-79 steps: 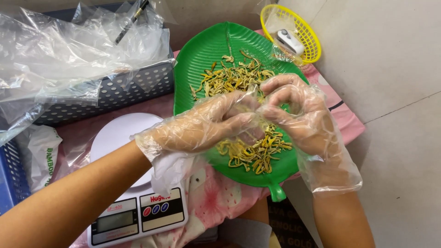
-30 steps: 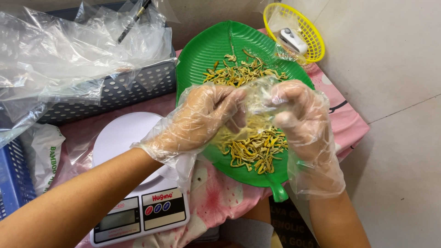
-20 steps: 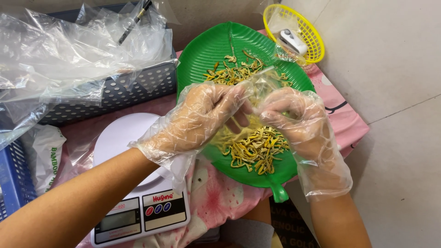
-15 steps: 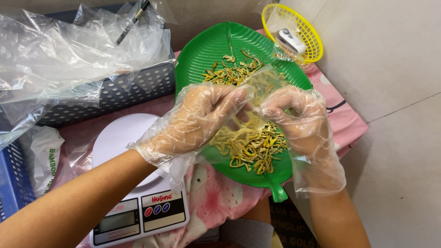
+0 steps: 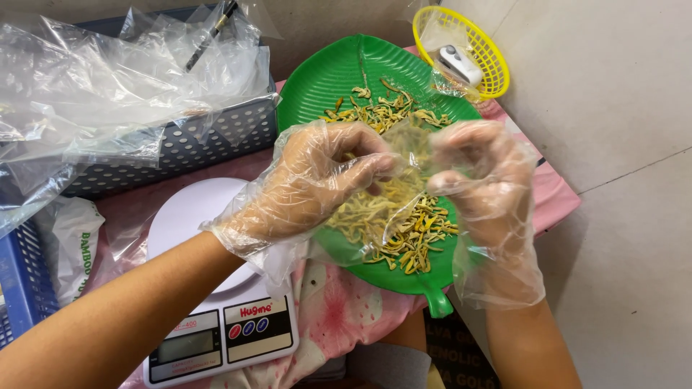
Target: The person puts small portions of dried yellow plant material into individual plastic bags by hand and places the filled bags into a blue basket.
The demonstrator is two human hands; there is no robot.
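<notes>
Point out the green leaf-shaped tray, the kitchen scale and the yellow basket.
green leaf-shaped tray [image 5: 324, 79]: head view, bare upper-left part of its ribbed surface.
kitchen scale [image 5: 189, 216]: head view, white round weighing platform.
yellow basket [image 5: 492, 66]: head view, right side of its mesh rim.

The light is bright, soft and even, and shadows are weak. White glare sits on the crumpled plastic sheets at ten o'clock. The picture is mostly sharp; the gloved right hand shows slight blur.

Small clear bag pinched between both gloved hands; grey scale screen below left, beside red-lettered label.
</notes>
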